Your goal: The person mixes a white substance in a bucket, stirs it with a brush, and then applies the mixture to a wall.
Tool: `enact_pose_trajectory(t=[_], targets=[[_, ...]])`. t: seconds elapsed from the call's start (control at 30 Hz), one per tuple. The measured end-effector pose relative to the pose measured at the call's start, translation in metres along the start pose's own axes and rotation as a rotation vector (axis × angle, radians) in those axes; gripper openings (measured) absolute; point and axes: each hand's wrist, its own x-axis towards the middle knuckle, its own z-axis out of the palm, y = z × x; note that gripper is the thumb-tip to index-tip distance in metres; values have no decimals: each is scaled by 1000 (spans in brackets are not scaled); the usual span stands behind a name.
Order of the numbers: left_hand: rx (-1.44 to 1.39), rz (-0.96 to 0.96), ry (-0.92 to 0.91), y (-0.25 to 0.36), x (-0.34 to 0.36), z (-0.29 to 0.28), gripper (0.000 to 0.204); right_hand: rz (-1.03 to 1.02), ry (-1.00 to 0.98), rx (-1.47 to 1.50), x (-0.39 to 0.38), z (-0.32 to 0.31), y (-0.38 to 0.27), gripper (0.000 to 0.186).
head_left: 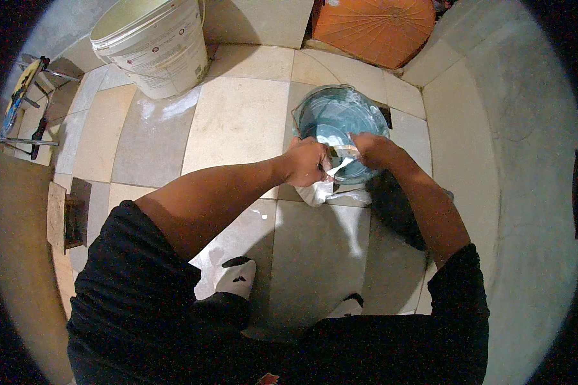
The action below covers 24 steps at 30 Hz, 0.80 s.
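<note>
The left hand (pixel 307 162) clenches what looks like a crumpled white packet (pixel 316 194), the right hand (pixel 374 151) apparently gripping its edge, at the near rim of a round blue-green plastic bucket (pixel 313 115)! Keeping it low, inside that rim, should limit spills.

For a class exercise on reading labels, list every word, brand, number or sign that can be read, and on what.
No text is readable.
White bucket: fine print, too small to read.
Pale item held by left hand and right hand: any print is blurred.
Black shirt: red mark, cut off by the frame.
</note>
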Motion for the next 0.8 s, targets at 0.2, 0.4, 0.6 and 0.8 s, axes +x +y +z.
enact_pose_trajectory(t=[0.2, 0.4, 0.6, 0.8], targets=[[-19, -24, 61, -5, 2, 6, 22, 89, 61, -10, -3, -21, -30, 38], [-55, -75, -32, -2, 6, 1, 22, -75, 186, -85, -7, -7, -20, 34], [69, 6, 85, -4, 3, 4, 22, -173, 293, -110, -7, -1, -18, 31], [12, -24, -20, 4, 5, -8, 27, -142, 229, -110, -5, 4, -14, 30]])
